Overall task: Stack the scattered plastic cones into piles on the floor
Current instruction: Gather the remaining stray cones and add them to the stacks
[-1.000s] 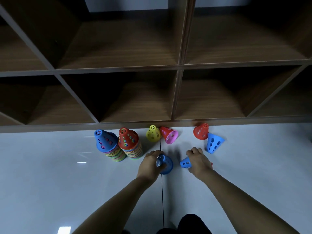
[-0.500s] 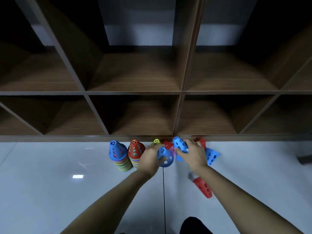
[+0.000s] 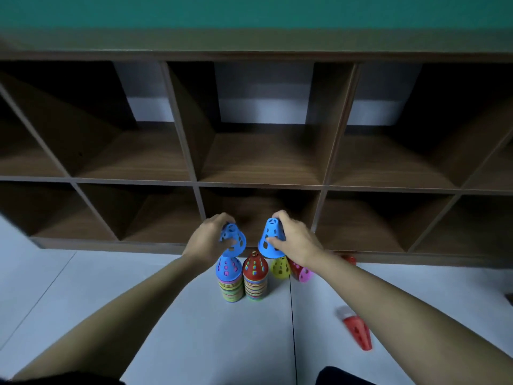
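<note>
My left hand (image 3: 206, 240) grips a blue perforated cone (image 3: 234, 241), tilted, just above the blue-topped pile (image 3: 229, 277) of multicoloured cones. My right hand (image 3: 295, 238) holds a second blue cone (image 3: 270, 241) upright in the air, above and between the red-topped pile (image 3: 255, 276) and a loose yellow cone (image 3: 280, 268). A red cone with a pink one (image 3: 301, 272) lies on its side right of the yellow one. Another red cone (image 3: 358, 332) lies alone on the floor at the right.
A wooden cubby shelf (image 3: 258, 187) with open compartments stands directly behind the piles, its base at floor level. The pale tiled floor (image 3: 194, 329) spreads in front. Part of a red cone (image 3: 348, 259) peeks out behind my right forearm.
Both hands rose from the floor, each lifting a blue cone. The left one now hovers over the blue-topped pile. The view tilted up, showing more of the shelf.
</note>
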